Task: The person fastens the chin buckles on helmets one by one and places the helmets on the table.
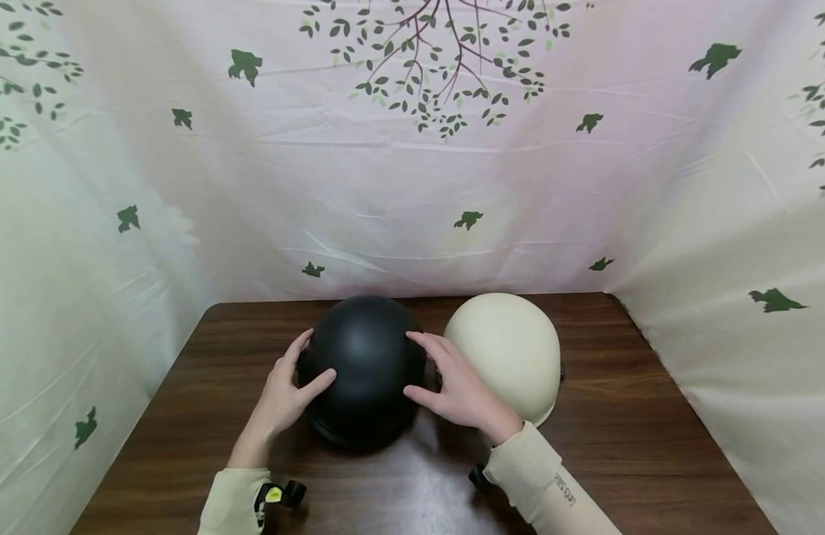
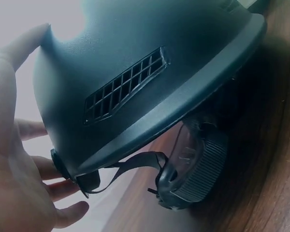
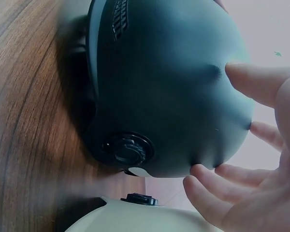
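A matte black helmet [image 1: 366, 357] stands on the brown table between both hands. In the left wrist view its shell [image 2: 121, 53] shows a grille vent, with a strap and a ribbed dial [image 2: 203, 169] below the rim. My left hand [image 1: 285, 394] is spread at its left side, thumb touching the shell, other fingers partly hidden behind it. My right hand [image 1: 459, 383] touches the right side with its fingertips, fingers fairly straight. A round side knob [image 3: 128, 151] shows in the right wrist view. Beside it sits a cream helmet [image 1: 506, 349], behind my right hand.
The wooden table [image 1: 620, 446] has a back edge against a pale hanging cloth [image 1: 386, 186] printed with leaves and birds. The cloth also lines both sides. The cream helmet's shell [image 3: 140, 220] lies close to the black one.
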`<state>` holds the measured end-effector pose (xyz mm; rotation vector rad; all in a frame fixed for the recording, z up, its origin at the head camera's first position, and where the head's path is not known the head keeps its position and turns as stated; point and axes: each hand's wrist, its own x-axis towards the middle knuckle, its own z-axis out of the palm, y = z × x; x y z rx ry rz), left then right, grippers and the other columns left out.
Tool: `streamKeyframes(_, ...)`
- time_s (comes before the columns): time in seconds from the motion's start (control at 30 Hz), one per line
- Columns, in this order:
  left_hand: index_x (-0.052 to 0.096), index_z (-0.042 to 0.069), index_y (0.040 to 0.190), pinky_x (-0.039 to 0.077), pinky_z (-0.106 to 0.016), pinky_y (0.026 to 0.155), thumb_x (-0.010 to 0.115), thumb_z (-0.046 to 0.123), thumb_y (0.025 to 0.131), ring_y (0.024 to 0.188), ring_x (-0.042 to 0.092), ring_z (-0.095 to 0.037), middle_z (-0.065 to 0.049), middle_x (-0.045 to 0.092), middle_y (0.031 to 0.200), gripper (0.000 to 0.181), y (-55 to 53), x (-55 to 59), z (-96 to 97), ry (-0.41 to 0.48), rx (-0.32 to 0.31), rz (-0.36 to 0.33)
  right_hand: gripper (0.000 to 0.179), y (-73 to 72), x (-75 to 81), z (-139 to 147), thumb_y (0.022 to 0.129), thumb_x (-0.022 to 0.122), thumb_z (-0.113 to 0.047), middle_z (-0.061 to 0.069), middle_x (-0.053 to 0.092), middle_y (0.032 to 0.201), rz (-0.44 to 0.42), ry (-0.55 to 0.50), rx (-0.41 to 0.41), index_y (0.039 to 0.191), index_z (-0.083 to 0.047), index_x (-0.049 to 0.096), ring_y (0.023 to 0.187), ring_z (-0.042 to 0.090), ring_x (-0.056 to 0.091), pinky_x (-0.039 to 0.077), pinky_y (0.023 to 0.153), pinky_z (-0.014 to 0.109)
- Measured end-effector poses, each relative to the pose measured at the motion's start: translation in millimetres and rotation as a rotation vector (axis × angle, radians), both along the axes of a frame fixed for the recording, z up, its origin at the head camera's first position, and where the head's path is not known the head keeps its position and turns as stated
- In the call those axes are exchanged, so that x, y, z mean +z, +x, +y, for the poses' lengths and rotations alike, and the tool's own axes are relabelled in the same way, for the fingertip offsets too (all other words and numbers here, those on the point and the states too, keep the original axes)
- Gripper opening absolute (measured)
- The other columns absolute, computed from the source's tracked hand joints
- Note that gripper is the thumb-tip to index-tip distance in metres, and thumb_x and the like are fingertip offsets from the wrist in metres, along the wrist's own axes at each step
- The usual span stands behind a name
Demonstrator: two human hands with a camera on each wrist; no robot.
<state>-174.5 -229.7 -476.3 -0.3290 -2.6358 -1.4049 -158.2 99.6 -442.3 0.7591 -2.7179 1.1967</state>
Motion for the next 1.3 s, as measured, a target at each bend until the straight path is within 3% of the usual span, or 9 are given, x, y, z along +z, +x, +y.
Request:
streamKeyframes(0.17,0.03,0.022,0.166,0.035,-0.075,0.109,0.073,0.045,0.096,0.142,0.039,-0.039,-0.017,0.045,0.159,0.085,-1.0,-3.1,2.3,0.015,0.005,-0.013,0.082,-1.4,-0.9,-1,0.094,0.08,-0.035,0.003,0.041,0.163,0.037,0.045,-0.027,0.163,-0.026,0.037,0.148,0.027,0.045,0.042,0.116,0.052)
streamKeyframes(0.33,0.029,0.019,0.166,0.036,-0.075,0.108,0.075,0.046,0.094,0.141,0.041,-0.039,-0.016,0.045,0.16,0.089,-1.3,-2.9,5.8,-0.011,-0.002,-0.002,0.079,-3.1,-0.3,-1,0.094,0.08,-0.036,0.005,0.045,0.161,0.042,0.066,-0.029,0.162,-0.023,0.041,0.147,0.028,0.046,0.042,0.116,0.052)
streamKeyframes(0.6,0.029,0.034,0.166,0.037,-0.077,0.107,0.084,0.057,0.084,0.152,0.024,-0.037,-0.005,0.022,0.174,0.102,1.0,5.9,21.8,-0.121,-0.025,0.039,0.071,-2.2,2.3,-6,0.096,0.077,-0.037,0.01,0.049,0.158,-0.019,0.093,-0.023,0.158,-0.017,0.048,0.143,0.031,0.05,0.046,0.113,0.053)
streamKeyframes(0.83,0.04,0.043,0.16,0.04,-0.077,0.103,0.088,0.06,0.078,0.154,0.015,-0.04,-0.004,0.013,0.175,0.096,2.5,10.7,34.2,-0.164,-0.026,0.113,0.07,-4.7,1.5,-6,0.097,0.076,-0.037,0.015,0.047,0.159,-0.026,0.073,-0.004,0.158,-0.015,0.048,0.139,0.034,0.053,0.047,0.111,0.054)
streamKeyframes(1.03,0.039,0.046,0.159,0.04,-0.077,0.104,0.087,0.064,0.077,0.155,0.015,-0.041,-0.005,0.014,0.175,0.096,0.6,13.3,37.2,-0.171,-0.01,0.093,0.058,-5.5,1.7,-3,0.097,0.077,-0.029,0.019,0.048,0.157,0.002,0.008,-0.002,0.149,-0.01,0.057,0.118,0.034,0.063,0.053,0.1,0.051)
streamKeyframes(1.3,0.036,0.045,0.161,0.038,-0.079,0.105,0.084,0.066,0.078,0.155,0.015,-0.044,-0.007,0.012,0.176,0.098,-4.0,15.5,37.4,-0.192,0.002,0.079,0.049,-2.7,11.0,4,0.097,0.078,-0.025,0.011,0.055,0.152,0.038,-0.067,-0.011,0.141,-0.009,0.062,0.128,0.029,0.061,0.056,0.102,0.046)
